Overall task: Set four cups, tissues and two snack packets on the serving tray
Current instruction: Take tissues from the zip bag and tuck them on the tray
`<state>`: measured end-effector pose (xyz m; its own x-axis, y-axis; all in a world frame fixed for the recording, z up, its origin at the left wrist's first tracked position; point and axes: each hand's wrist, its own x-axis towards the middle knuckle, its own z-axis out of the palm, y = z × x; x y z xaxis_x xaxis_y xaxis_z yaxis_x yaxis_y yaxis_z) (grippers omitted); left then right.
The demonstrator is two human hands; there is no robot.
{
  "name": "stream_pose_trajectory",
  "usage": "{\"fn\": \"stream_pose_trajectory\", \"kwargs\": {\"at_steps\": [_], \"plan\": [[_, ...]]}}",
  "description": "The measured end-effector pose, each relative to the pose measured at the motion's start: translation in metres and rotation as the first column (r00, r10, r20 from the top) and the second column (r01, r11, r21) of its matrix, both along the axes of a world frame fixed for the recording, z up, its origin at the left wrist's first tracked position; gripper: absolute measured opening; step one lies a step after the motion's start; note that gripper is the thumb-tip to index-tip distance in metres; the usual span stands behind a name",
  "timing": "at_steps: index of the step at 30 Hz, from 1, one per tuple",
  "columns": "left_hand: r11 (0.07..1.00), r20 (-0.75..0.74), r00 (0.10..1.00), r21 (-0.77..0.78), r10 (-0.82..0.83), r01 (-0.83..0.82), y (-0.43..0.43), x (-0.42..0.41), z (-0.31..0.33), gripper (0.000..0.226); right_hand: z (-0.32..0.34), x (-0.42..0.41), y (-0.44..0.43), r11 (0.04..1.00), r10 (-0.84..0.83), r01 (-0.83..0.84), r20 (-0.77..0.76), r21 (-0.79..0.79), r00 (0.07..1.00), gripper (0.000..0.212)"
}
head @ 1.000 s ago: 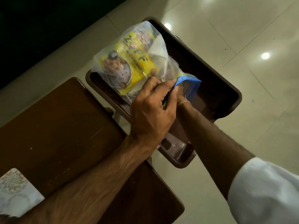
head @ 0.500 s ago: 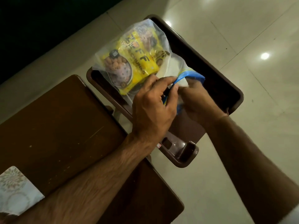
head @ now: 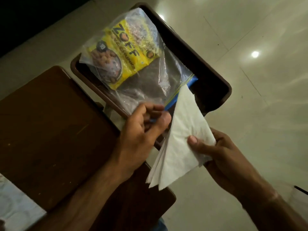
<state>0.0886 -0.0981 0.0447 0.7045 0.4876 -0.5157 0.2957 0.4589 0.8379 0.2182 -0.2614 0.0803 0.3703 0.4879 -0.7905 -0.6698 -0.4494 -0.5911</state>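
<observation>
While left hand (head: 141,130) pinches crinkly clear bag (head: 150,80), right hand (head: 216,152) around soft white folded tissues (head: 180,139).

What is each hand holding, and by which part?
Right hand pinches the tissues at their wide end. Left hand grips the bag by its blue zip edge.
</observation>
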Motion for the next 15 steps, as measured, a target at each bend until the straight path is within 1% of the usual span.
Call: {"fn": "stream_pose_trajectory", "kwargs": {"at_steps": [1,2,3,4,5,6,7,8,9,10,11,12,13,15], "plan": [[0.988,0.01,1.0,-0.151,-0.021,0.022,-0.008,-0.012,0.004,0.043,0.003,-0.011,0.001,1.0,0.009,-0.008,-0.024,0.024,1.0,0.033],[0.957,0.02,0.999,-0.29,-0.031,0.035,-0.015,-0.025,0.008,0.05,0.005,-0.022,0.002,0.998,0.029,-0.027,-0.038,0.05,0.999,0.037],[0.922,0.023,0.999,-0.384,-0.04,0.046,-0.022,-0.038,0.011,0.053,0.007,-0.034,0.004,0.997,0.059,-0.057,-0.04,0.054,0.997,0.04],[0.903,0.006,0.998,-0.425,-0.062,0.059,-0.027,-0.05,0.013,0.051,0.007,-0.045,0.005,0.993,0.111,-0.111,-0.013,0.028,0.994,0.042],[0.899,-0.031,0.996,-0.433,-0.085,0.063,-0.03,-0.062,0.015,0.048,0.008,-0.056,0.009,0.983,0.185,-0.184,0.03,-0.024,0.982,0.042],[0.902,-0.076,0.993,-0.429,-0.094,0.053,-0.032,-0.074,0.015,0.045,0.009,-0.065,0.011,0.957,0.283,-0.274,0.103,-0.097,0.953,0.042],[0.903,-0.118,0.989,-0.428,-0.092,0.033,-0.033,-0.086,0.015,0.042,0.01,-0.073,0.014,0.916,0.392,-0.362,0.195,-0.175,0.899,0.044],[0.902,-0.145,0.985,-0.432,-0.09,0.018,-0.033,-0.098,0.014,0.039,0.012,-0.079,0.017,0.867,0.494,-0.433,0.321,-0.246,0.808,0.049],[0.9,-0.16,0.982,-0.435,-0.097,0.018,-0.032,-0.107,0.014,0.037,0.015,-0.081,0.021,0.823,0.567,-0.475,0.471,-0.31,0.675,0.056],[0.903,-0.169,0.979,-0.429,-0.109,0.027,-0.032,-0.118,0.014,0.035,0.018,-0.084,0.027,0.781,0.609,-0.52,0.606,-0.345,0.512,0.062],[0.907,-0.175,0.977,-0.418,-0.124,0.04,-0.031,-0.128,0.014,0.032,0.02,-0.085,0.035,0.734,0.617,-0.581,0.703,-0.352,0.354,0.066],[0.911,-0.175,0.974,-0.407,-0.14,0.058,-0.031,-0.136,0.013,0.032,0.022,-0.085,0.047,0.657,0.62,-0.661,0.759,-0.363,0.199,0.067],[0.915,-0.175,0.972,-0.397,-0.154,0.073,-0.032,-0.145,0.013,0.034,0.025,-0.089,0.064,0.545,0.62,-0.747,0.783,-0.381,0.053,0.065],[0.921,-0.181,0.964,-0.374,-0.193,0.114,-0.033,-0.161,0.013,0.045,0.028,-0.099,0.098,0.258,0.598,-0.855,0.769,-0.45,-0.224,0.055]]}}
